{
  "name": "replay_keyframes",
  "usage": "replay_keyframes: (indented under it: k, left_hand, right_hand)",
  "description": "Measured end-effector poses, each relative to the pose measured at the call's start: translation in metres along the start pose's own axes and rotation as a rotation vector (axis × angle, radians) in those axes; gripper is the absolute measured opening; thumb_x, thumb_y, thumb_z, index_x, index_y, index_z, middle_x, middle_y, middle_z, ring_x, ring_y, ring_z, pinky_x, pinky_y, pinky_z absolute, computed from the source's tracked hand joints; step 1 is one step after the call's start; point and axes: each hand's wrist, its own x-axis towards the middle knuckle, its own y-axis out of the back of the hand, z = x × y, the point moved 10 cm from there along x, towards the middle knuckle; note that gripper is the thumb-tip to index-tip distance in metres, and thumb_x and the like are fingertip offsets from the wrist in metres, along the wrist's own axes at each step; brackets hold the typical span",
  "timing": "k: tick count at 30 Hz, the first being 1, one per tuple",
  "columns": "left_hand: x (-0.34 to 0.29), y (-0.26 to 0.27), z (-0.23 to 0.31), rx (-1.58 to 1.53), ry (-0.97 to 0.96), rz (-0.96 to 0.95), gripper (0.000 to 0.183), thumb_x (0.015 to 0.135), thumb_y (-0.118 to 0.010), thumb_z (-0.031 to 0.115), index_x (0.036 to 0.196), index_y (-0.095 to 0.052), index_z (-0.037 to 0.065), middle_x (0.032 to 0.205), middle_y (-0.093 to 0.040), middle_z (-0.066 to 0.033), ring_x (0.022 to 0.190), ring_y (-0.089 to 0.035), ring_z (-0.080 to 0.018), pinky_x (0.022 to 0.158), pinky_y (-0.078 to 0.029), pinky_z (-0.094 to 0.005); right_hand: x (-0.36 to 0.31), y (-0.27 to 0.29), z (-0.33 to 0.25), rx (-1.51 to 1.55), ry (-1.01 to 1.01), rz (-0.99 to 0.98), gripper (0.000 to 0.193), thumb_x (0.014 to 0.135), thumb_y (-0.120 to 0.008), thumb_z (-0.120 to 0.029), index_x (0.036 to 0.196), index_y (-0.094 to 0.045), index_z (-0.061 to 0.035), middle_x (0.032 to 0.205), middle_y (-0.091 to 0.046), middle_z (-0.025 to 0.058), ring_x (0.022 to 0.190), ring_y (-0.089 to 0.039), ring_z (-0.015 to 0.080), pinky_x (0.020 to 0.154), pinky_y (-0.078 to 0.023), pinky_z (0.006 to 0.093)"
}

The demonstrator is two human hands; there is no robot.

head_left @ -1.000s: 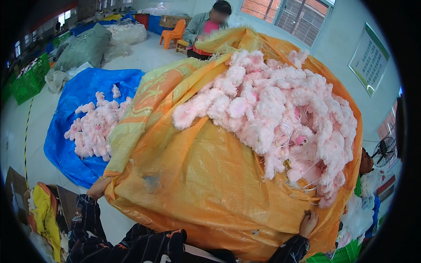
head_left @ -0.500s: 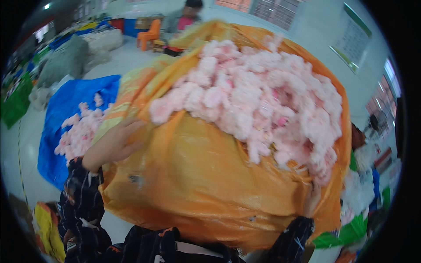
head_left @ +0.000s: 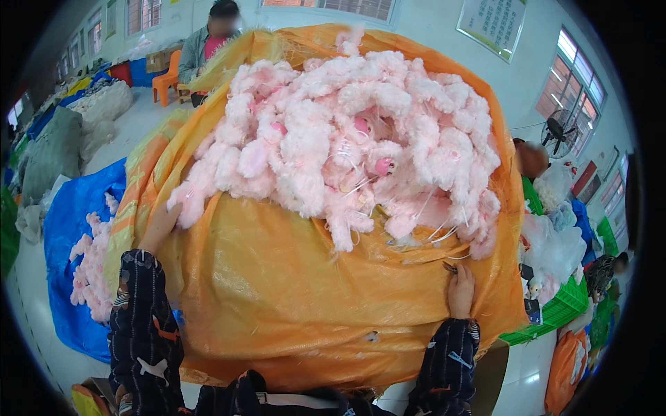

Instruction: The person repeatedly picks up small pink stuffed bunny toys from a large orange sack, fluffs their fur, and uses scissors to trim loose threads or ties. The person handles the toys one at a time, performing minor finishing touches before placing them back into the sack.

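Observation:
A large heap of fluffy pink plush toys lies on an orange woven sack in front of me. Thin white strings and small pink faces show among the fur. At the heap's left edge my left hand has closed on a dangling limb of a plush toy; its fingertips are partly hidden by the fur. Below the heap's right end, my right hand is closed around small dark thread snips, whose tip points up and left over the sack.
More pink plush pieces lie on a blue sheet at the left. A green crate and clear plastic bags stand at the right. Farther back, a person sits near an orange chair; a fan is at the right wall.
My left hand has moved from over the sack to the limb at the heap's left edge, its fingers closing. My right hand and the snips show more plainly. The view has shifted.

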Motion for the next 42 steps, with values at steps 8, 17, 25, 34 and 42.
replay_keyframes:
  k: [8, 17, 25, 34, 42]
  left_hand:
    - [-0.036, 0.016, 0.114, -0.171, -0.264, -0.045, 0.019, 0.082, -0.047, 0.019, 0.07, -0.049, 0.005, 0.071, -0.052, -0.0013, 0.066, -0.046, -0.0104, 0.056, -0.035, -0.023]
    - [-0.031, 0.051, 0.006, -0.206, -0.145, 0.427, 0.029, 0.079, -0.057, 0.024, 0.092, -0.056, -0.002, 0.086, -0.06, -0.0113, 0.072, -0.058, -0.0192, 0.062, -0.046, -0.0307]
    - [-0.019, 0.021, -0.007, 0.127, 0.152, 0.024, 0.034, 0.079, -0.056, 0.032, 0.085, -0.061, -0.001, 0.076, -0.061, -0.0074, 0.07, -0.058, -0.0153, 0.061, -0.045, -0.0292]
    - [-0.112, -0.042, 0.116, -0.536, -0.072, -0.265, 0.017, 0.085, -0.055, 0.02, 0.083, -0.062, 0.004, 0.069, -0.056, 0.0057, 0.063, -0.048, -0.002, 0.055, -0.038, -0.0187]
    - [-0.221, -0.096, 0.195, -0.396, -0.269, -0.586, 0.02, 0.08, -0.06, 0.016, 0.067, -0.052, 0.003, 0.054, -0.043, -0.0021, 0.056, -0.042, -0.0027, 0.049, -0.036, -0.0233]
  right_hand:
    - [0.002, 0.01, -0.008, 0.086, -0.009, 0.04, 0.032, 0.078, -0.051, -0.001, 0.11, -0.05, 0.0005, 0.112, -0.048, 0.0217, 0.104, -0.044, 0.0373, 0.09, -0.036, 0.0396]
    - [-0.005, 0.044, -0.016, 0.313, 0.039, 0.164, 0.027, 0.081, -0.051, -0.001, 0.107, -0.049, 0.0057, 0.113, -0.047, 0.0216, 0.104, -0.046, 0.035, 0.089, -0.037, 0.0383]
    - [-0.008, 0.062, -0.099, 0.498, 0.11, 0.063, 0.019, 0.083, -0.047, 0.002, 0.1, -0.054, 0.0042, 0.11, -0.051, 0.0142, 0.1, -0.05, 0.0243, 0.083, -0.041, 0.0301]
    - [-0.029, 0.075, -0.237, 0.628, 0.364, -0.134, 0.023, 0.076, -0.053, 0.002, 0.099, -0.056, 0.0039, 0.104, -0.054, 0.0182, 0.097, -0.053, 0.031, 0.084, -0.042, 0.0341]
    - [-0.047, 0.037, -0.356, 0.865, 0.492, -0.502, 0.048, 0.072, -0.067, -0.012, 0.115, -0.049, 0.0001, 0.118, -0.048, 0.0175, 0.11, -0.046, 0.0311, 0.092, -0.037, 0.0359]
